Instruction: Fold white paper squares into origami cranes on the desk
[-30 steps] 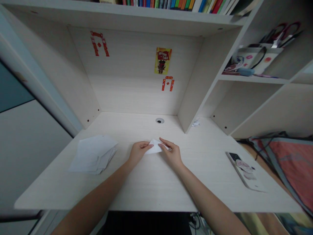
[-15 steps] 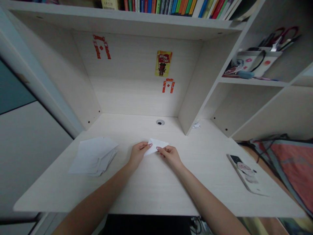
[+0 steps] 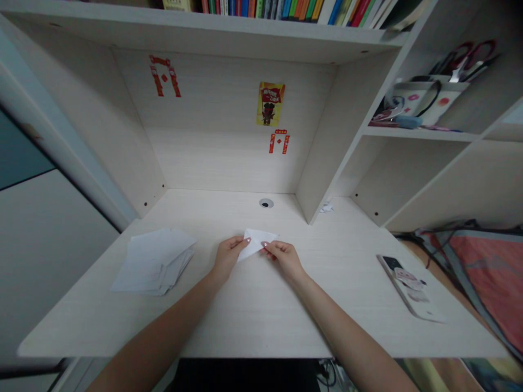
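A small folded piece of white paper (image 3: 254, 239) is held between my two hands above the middle of the desk. My left hand (image 3: 229, 256) pinches its left side between thumb and fingers. On the paper's right side, my right hand (image 3: 284, 257) grips it with thumb and curled fingers. To the left lies a loose stack of white paper sheets (image 3: 151, 261), apart from both hands.
A phone (image 3: 408, 288) lies on the desk (image 3: 253, 321) at the right. Behind are a round cable hole (image 3: 266, 203) and an upright divider panel (image 3: 327, 163). Holders with scissors and pens (image 3: 423, 98) stand on a right shelf. A red and grey fabric item (image 3: 486, 267) is beyond the desk's right edge.
The view has shifted slightly. My right thumb has shifted a little on the folded paper, and both hands keep their hold on it.
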